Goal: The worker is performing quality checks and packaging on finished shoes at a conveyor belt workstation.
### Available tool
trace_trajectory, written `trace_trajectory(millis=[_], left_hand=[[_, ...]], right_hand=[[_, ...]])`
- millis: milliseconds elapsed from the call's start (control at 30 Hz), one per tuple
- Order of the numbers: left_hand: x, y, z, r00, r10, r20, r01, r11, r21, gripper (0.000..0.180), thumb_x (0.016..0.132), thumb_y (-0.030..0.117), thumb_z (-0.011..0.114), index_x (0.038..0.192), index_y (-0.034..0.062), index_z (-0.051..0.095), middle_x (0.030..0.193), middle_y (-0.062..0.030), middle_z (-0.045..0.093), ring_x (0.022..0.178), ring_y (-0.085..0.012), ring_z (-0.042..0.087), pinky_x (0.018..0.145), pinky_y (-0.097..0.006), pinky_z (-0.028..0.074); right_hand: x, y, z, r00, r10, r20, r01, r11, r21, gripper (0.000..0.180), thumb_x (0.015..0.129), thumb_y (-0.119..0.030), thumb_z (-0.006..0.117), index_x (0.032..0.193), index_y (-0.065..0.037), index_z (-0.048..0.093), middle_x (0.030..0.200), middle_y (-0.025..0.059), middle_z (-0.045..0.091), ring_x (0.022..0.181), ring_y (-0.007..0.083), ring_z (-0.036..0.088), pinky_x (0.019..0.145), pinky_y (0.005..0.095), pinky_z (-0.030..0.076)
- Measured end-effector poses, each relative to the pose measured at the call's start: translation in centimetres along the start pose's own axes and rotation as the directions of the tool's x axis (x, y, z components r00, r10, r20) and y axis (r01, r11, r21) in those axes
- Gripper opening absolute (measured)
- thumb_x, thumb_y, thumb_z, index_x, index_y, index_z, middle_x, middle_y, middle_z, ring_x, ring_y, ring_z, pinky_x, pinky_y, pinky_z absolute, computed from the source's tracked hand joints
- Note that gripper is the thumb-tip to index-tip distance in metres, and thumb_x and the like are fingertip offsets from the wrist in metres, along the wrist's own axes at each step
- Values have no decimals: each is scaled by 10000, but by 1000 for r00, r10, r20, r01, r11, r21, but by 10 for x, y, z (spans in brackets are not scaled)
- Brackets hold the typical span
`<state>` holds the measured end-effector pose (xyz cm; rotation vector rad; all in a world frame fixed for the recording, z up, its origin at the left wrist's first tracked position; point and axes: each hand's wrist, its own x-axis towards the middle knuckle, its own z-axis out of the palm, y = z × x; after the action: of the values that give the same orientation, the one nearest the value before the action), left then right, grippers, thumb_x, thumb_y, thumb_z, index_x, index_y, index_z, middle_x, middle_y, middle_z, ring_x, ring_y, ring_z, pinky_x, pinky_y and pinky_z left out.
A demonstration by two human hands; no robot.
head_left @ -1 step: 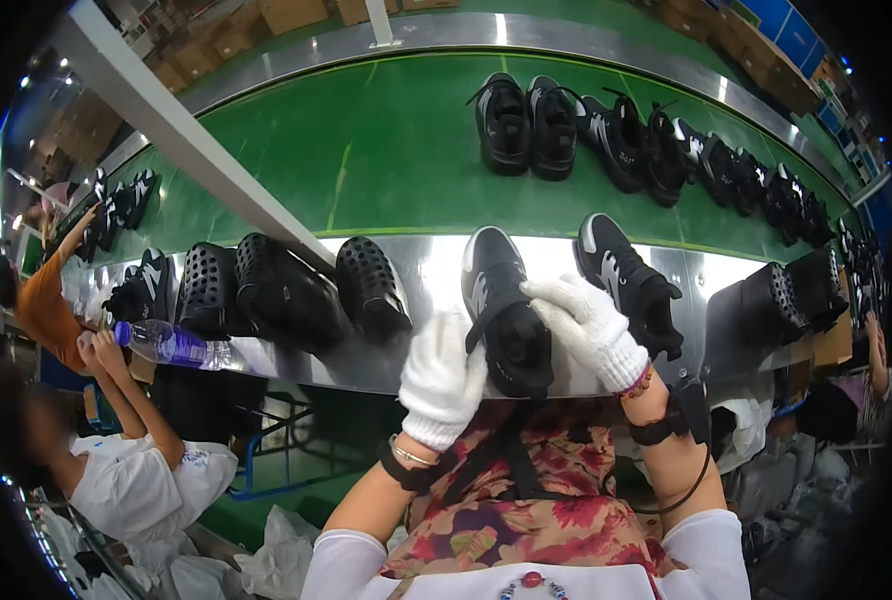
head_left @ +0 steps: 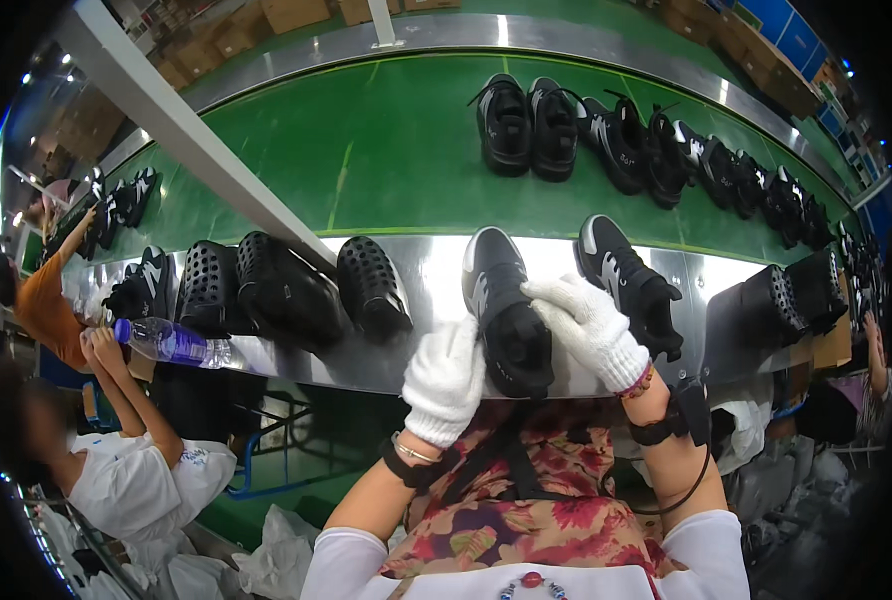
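A black sneaker (head_left: 506, 300) with a grey-white toe and white side trim stands on the metal ledge in front of me, toe pointing away. My right hand (head_left: 591, 325), in a white knit glove, grips its right side, fingertips on the strap across the top. At the shoe's left side is my left hand (head_left: 443, 380), gloved too, fingers curled and pressed together. Whatever those fingers pinch is hidden. A matching sneaker (head_left: 634, 285) sits just right of my right hand.
Black perforated shoes (head_left: 371, 285) line the metal ledge (head_left: 316, 368) to the left, near a slanted grey post (head_left: 196, 140). Beyond lies the green belt (head_left: 266, 130) with several sneakers at right. A seated person at left has hands by a plastic bottle (head_left: 171, 343).
The strap end that stuck out at the shoe's left side no longer shows there. My left hand's fingers have drawn in tighter against that side. My right hand stays put.
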<state>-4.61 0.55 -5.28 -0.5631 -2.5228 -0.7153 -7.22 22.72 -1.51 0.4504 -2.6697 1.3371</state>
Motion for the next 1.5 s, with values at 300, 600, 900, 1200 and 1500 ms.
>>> trace_trajectory(millis=[300,600,900,1200,1500], left_hand=[[-31,-1,-1,980,117,163,-136,984,115,483,803,44,649,1279,-34,623,895,-107,624,733,-274,594,584,-396,504],[26,32,0,915,-265,305,332,924,-190,688,882,327,663,1429,-45,475,951,-304,683,815,-461,690,735,-522,551],[137,-28,39,806,-590,-47,590,794,145,613,1001,318,562,1494,-2,390,959,-246,665,855,-416,684,739,-505,555],[95,-18,62,899,-379,-217,367,925,-95,648,957,202,634,1462,-113,377,1431,-366,447,1288,-509,470,1100,-526,390],[25,2,65,991,-132,31,134,988,-83,576,825,116,730,1310,-124,532,1273,-336,578,1124,-496,581,984,-531,486]], right_hand=[[-38,-29,-61,982,101,-158,-111,993,-51,276,900,-60,705,1170,-7,694,997,165,700,874,290,694,801,353,551],[-75,14,-91,999,-16,45,34,902,-429,279,786,-43,759,1057,-53,690,916,143,683,845,351,681,749,419,562],[128,29,2,973,-178,144,210,944,-254,286,878,-144,685,1159,-93,680,1101,145,692,1016,381,672,870,433,554],[207,35,-2,973,121,-199,-213,804,-556,543,916,-137,562,1443,-176,440,1284,249,590,974,420,689,851,525,556],[287,46,-10,968,249,-17,-229,862,-452,623,871,-307,662,1443,-152,469,1126,241,711,1028,412,696,885,474,562]])
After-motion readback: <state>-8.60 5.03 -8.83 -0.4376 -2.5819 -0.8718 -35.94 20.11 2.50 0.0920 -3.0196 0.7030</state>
